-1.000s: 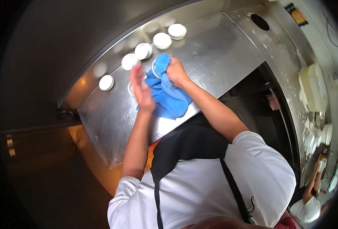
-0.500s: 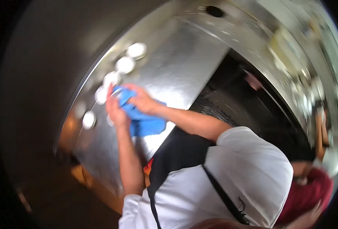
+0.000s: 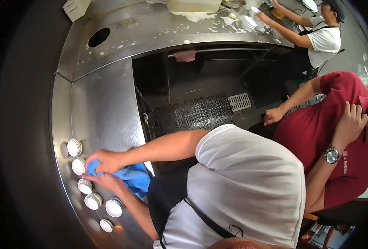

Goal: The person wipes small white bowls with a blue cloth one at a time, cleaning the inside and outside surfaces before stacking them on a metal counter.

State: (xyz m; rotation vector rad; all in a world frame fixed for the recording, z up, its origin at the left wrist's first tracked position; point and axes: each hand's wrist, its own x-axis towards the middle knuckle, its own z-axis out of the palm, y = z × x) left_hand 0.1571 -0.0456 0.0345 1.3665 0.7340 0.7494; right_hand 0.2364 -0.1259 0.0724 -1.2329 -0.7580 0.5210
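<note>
The view has swung round; both hands stay on the cloth [image 3: 132, 176] by the dishes [image 3: 93, 201]: right hand [image 3: 104, 161] fingers gripping it, left hand [image 3: 105, 181] pressed beneath, wiping continuing.

blue cloth [image 3: 134, 177], white dishes [image 3: 91, 201], steel counter [image 3: 105, 108]

Steel counter [image 3: 105, 108] – stacks of small white dishes [image 3: 91, 201], blue cloth [image 3: 134, 176] on it

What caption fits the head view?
Both hands, right and left, hold a blue cloth beside small white dishes on steel counter.
</note>
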